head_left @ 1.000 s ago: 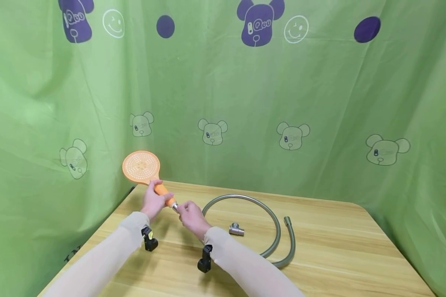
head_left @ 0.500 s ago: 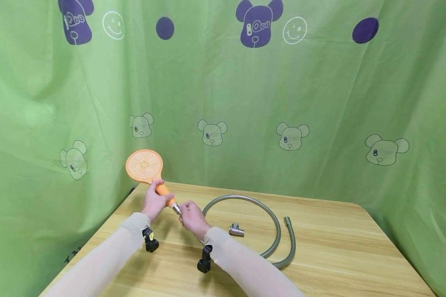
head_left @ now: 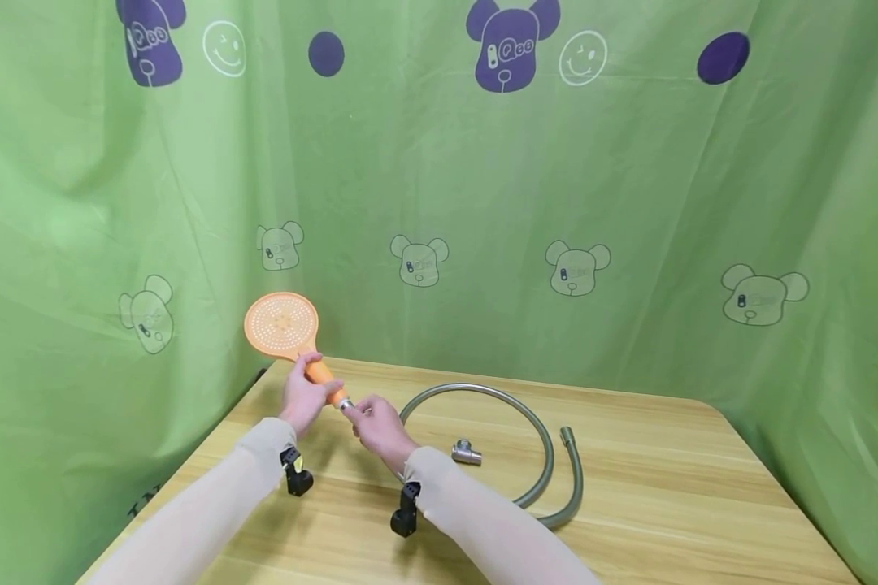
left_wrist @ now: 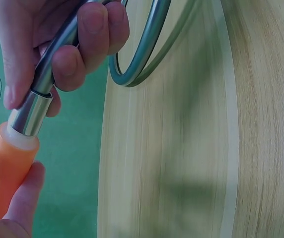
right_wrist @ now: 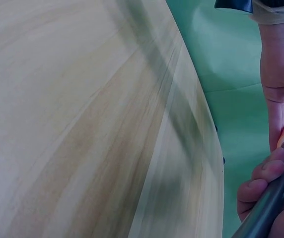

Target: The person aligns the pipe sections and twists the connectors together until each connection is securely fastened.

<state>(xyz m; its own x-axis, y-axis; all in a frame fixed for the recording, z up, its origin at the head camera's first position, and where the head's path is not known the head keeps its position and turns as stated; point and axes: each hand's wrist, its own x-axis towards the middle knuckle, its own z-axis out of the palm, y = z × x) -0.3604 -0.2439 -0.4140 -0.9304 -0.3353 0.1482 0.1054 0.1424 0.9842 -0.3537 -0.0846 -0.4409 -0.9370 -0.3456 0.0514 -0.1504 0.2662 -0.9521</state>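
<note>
An orange shower head (head_left: 281,323) with a round perforated face is held up over the table's left part. My left hand (head_left: 304,398) grips its orange handle (left_wrist: 14,161). At the handle's lower end sits the silver metal end fitting (left_wrist: 31,113) of a grey shower hose (head_left: 549,451). My right hand (head_left: 382,431) holds the hose just behind that fitting, fingers curled round it and thumb near the metal. In the right wrist view the dark hose (right_wrist: 268,208) passes through the right fingers towards the orange handle. How far the fitting sits on the handle's thread cannot be seen.
The hose loops over the wooden table (head_left: 666,463), its free end (head_left: 567,435) lying to the right. Inside the loop lies a small chrome angle valve (head_left: 466,452). A green printed curtain (head_left: 483,179) surrounds the table's back and sides.
The right thumb has shifted forward along the metal fitting, which was more exposed half a second ago. The shower head has swayed slightly. Both hands keep about the same place.
</note>
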